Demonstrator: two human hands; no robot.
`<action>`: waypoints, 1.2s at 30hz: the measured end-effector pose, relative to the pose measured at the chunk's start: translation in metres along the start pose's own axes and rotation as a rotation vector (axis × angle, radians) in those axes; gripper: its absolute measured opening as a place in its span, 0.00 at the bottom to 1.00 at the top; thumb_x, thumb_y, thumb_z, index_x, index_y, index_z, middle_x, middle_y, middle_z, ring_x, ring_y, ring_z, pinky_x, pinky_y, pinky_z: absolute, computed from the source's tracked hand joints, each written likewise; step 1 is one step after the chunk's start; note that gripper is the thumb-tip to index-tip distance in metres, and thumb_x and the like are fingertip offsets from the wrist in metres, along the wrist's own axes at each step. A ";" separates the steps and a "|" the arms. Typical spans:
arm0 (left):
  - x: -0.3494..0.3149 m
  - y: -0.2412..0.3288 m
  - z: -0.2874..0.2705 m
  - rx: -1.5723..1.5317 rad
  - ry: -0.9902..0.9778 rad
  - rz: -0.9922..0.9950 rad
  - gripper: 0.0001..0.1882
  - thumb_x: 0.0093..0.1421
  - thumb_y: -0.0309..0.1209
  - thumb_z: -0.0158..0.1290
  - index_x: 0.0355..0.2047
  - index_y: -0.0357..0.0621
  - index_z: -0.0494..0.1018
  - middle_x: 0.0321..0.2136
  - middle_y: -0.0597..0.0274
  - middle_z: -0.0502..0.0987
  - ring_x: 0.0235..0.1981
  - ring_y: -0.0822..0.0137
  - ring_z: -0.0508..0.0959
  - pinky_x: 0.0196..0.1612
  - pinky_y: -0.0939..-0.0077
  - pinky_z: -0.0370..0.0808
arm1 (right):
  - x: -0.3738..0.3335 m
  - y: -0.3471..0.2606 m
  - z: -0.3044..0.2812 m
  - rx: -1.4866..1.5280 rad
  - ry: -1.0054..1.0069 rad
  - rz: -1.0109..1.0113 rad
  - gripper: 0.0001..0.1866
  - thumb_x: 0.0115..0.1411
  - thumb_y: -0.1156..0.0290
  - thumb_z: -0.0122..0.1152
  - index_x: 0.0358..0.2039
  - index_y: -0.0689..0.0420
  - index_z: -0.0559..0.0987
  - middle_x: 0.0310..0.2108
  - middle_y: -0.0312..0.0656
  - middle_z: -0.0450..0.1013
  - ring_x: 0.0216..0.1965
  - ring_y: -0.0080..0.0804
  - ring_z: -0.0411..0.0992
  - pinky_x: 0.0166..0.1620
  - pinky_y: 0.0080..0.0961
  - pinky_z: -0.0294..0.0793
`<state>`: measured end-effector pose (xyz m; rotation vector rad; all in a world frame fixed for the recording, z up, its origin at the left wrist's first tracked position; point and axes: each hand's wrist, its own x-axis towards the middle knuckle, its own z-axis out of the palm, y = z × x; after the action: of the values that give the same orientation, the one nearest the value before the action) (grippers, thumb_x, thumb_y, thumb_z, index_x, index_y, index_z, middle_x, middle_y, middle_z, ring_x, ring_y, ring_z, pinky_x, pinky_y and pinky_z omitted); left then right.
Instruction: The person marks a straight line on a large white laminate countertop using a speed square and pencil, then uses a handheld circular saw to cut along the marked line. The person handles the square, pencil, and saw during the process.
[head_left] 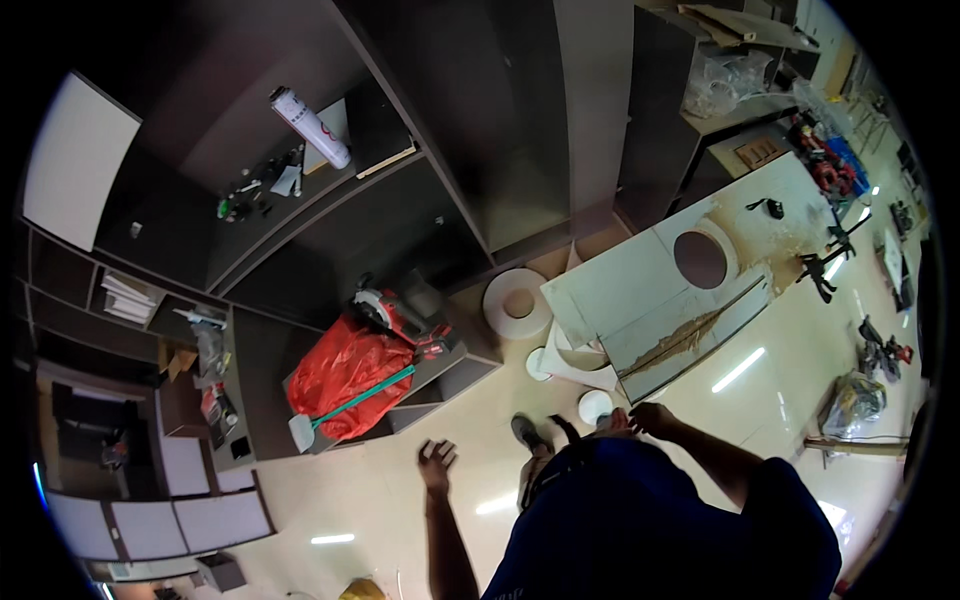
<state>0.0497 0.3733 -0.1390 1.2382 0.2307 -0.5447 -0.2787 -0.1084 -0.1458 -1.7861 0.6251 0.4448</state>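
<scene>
My left hand (436,465) hangs over the pale floor with its fingers spread and nothing in it. Closest to it is a red plastic bag (345,375) on a low dark cabinet, with a thin green-handled tool (372,398) lying across the bag. A red and black circular saw (392,312) rests behind the bag. My right hand (653,421) is held close to my body, near the corner of the pale workbench (640,335). It is dark and small there, so its fingers cannot be made out. A round white lid or tub (594,406) stands on the floor beside it.
Cut board rings (518,303) lean near the bench, whose top has a large round hole and sawdust. Black clamps (822,275) grip its far edge. A white spray can (310,128) and small hardware lie on a dark shelf. A stuffed plastic bag (855,402) sits at right.
</scene>
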 end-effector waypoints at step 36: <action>0.418 0.090 0.149 1.348 0.707 -0.274 0.61 0.53 0.65 0.60 0.62 0.21 0.46 0.56 0.39 0.72 0.50 0.50 0.81 0.49 0.60 0.79 | 0.023 -0.112 0.021 0.767 0.417 0.043 0.12 0.71 0.73 0.57 0.52 0.63 0.76 0.41 0.46 0.82 0.38 0.33 0.82 0.42 0.29 0.82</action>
<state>0.4332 0.1414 -0.2057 2.7360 0.6962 -0.4563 -0.1912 -0.0678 -0.0811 -1.1231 0.9686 -0.1514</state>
